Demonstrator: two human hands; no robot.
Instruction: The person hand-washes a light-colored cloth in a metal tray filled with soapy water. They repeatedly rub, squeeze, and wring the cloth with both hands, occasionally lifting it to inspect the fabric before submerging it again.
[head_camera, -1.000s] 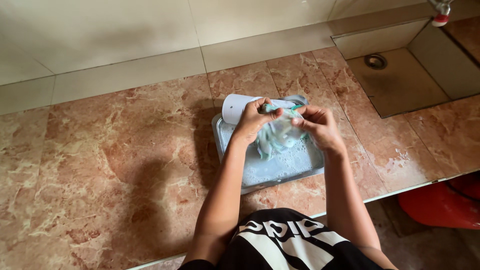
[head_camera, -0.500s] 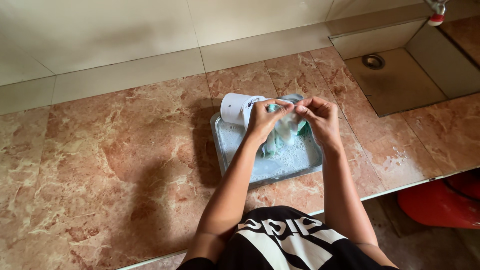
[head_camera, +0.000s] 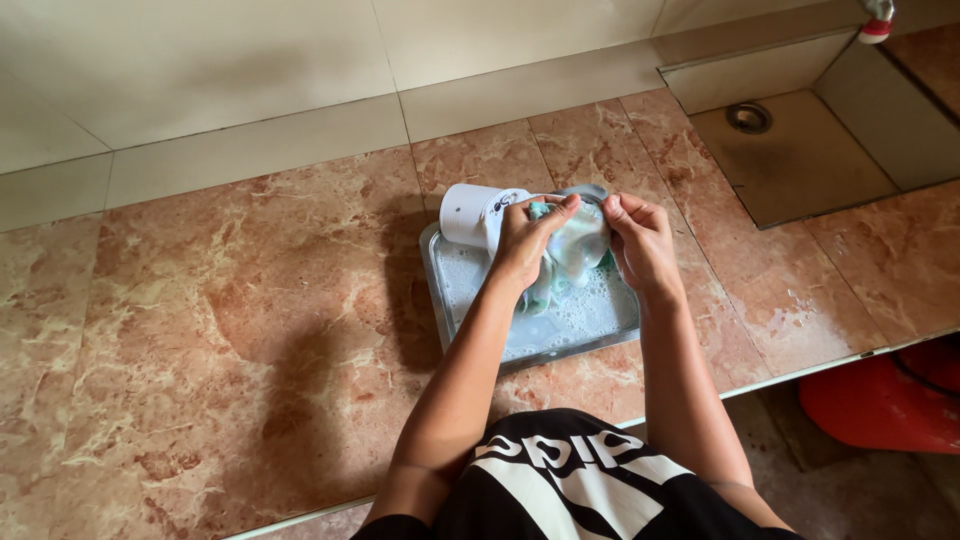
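Your hands grip a wet, limp cloth (head_camera: 570, 250), pale with green, soapy and shiny where it stretches. Under it sits a dull grey metal tray (head_camera: 436, 290) filled with white foam, with a smooth matt white plastic cylinder (head_camera: 468, 214) beside. The counter (head_camera: 250, 320) is polished reddish marble-look stone, glossy.

We look steeply down from head height, at arm's length, onto the marbled worktop (head_camera: 250, 290); our single view faces the tiled wall (head_camera: 200, 70).
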